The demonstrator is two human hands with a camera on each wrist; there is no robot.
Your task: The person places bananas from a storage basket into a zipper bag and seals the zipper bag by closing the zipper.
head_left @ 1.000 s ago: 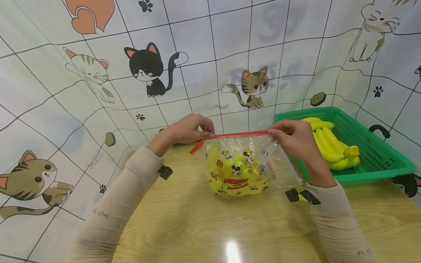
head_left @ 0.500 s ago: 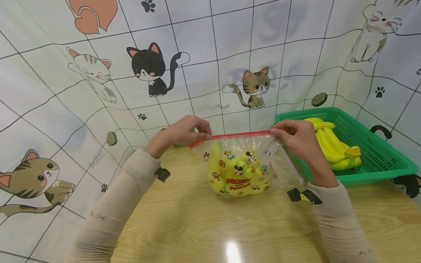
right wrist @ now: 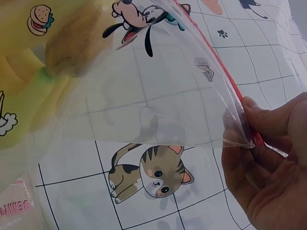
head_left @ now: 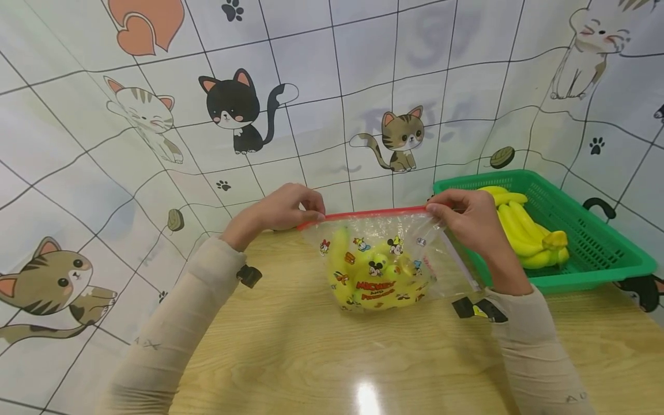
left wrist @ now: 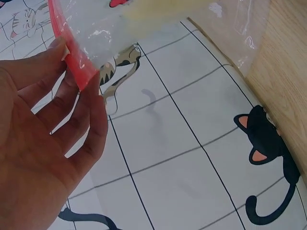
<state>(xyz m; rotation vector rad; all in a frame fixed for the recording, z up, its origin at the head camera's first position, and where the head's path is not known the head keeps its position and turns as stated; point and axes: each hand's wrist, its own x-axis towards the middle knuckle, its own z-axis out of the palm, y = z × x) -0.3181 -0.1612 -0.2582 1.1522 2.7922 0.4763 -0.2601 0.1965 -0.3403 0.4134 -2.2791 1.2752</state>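
Note:
A clear zip bag point(head_left: 384, 259) printed with cartoon mice stands on the wooden table point(head_left: 321, 357), with yellow bananas point(head_left: 363, 282) inside. Its red zip strip point(head_left: 370, 214) runs level along the top. My left hand point(head_left: 290, 208) pinches the strip's left end point(left wrist: 72, 62). My right hand point(head_left: 461, 216) pinches the right end point(right wrist: 247, 139). In the right wrist view the bag's clear wall point(right wrist: 144, 86) and the bananas point(right wrist: 29, 72) fill the left side.
A green plastic basket point(head_left: 596, 248) with a bunch of bananas point(head_left: 524, 230) stands to the right of the bag. A cat-patterned tiled sheet point(head_left: 155, 144) covers the wall behind and the left side.
My left hand has slid left along the red strip to its end, and the strip's loose drooping end is now pulled straight. The right hand has stayed put.

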